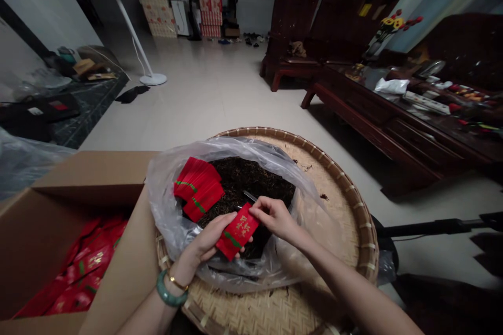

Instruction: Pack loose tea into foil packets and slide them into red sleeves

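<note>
I saw the red packet (238, 230) at lower centre, pinched by my left hand (212, 241) underneath and my right hand (273, 215) at its top edge. It hung over the plastic bag (165, 193) of dark tea (251, 178), inside the woven tray's (353, 193) rim; the cardboard box (58, 209) of packets crowded the lower left.

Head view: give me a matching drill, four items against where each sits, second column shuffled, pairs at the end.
Things:
1. red packet
2. stack of red packets
3. clear plastic bag
4. filled red packets

Places:
A. in the cardboard box
B. on the woven bamboo tray
C. between the left hand and right hand
D. on the dark loose tea in the bag

Pairs: 1-C, 2-D, 3-B, 4-A
</note>
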### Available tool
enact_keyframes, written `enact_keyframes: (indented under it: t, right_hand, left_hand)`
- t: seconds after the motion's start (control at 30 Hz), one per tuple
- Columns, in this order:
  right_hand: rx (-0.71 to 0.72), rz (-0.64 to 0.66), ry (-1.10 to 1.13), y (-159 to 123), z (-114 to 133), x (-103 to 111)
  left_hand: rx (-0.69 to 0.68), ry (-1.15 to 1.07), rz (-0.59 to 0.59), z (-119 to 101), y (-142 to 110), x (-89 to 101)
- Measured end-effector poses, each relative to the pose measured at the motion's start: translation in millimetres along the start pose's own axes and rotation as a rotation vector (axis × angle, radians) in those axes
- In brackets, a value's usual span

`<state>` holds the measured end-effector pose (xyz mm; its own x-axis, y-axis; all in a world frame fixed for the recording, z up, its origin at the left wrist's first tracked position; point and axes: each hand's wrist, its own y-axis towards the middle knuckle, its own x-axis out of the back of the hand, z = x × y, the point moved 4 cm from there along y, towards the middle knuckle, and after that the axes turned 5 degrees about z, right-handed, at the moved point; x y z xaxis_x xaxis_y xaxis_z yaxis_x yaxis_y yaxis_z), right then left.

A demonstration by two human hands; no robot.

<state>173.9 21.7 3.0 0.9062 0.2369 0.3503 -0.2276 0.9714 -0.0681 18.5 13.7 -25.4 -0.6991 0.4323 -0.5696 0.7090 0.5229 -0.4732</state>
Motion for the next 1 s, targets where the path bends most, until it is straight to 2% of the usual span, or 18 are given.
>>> enact_keyframes:
  t: [0.13,0.2,0.23,0.3,0.33,0.37,0.47,0.57,0.63,0.7,0.8,1.0]
  right_hand:
    - [-0.111,0.047,0.364,2,-4,-1]
    - [-0.087,0.049,0.543,5,-2,0]
    - [-0.076,0.046,0.616,6,-2,1]
    - [-0.081,0.058,0.724,8,-4,3]
    - [-0.093,0.068,0.749,9,-6,3]
    - [-0.108,0.075,0.751,9,-9,3]
    - [-0.136,0.07,0.653,8,-16,2]
    - [-0.141,0.072,0.546,9,-21,-1]
    - [-0.142,0.083,0.513,9,-23,-3]
    - [-0.144,0.087,0.496,10,-25,-5]
    - [-0.157,0.074,0.477,10,-30,-8]
    - [-0.192,0.087,0.439,11,-33,-15]
  left_hand:
    - [-0.011,0.0,0.019,-7,-7,3.1]
    - [-0.123,-0.008,-0.022,-20,-17,16.6]
    - [-0.269,-0.023,-0.085,-31,-24,26.9]
    - [-0.688,-0.047,-0.335,-54,-45,50.9]
    - [-0.84,-0.002,-0.452,-63,-54,59.2]
    - [-0.892,0.115,-0.526,-68,-59,62.9]
    - [-0.828,0.764,-0.655,-75,-55,54.9]
    - [-0.74,1.12,-0.764,-70,-44,46.0]
    - [-0.592,1.448,-0.868,-66,-38,43.3]
    - [-0.39,1.77,-0.933,-62,-32,43.8]
    - [-0.221,1.943,-0.97,-58,-30,46.2]
    - [-0.194,1.976,-1.046,-57,-29,44.3]
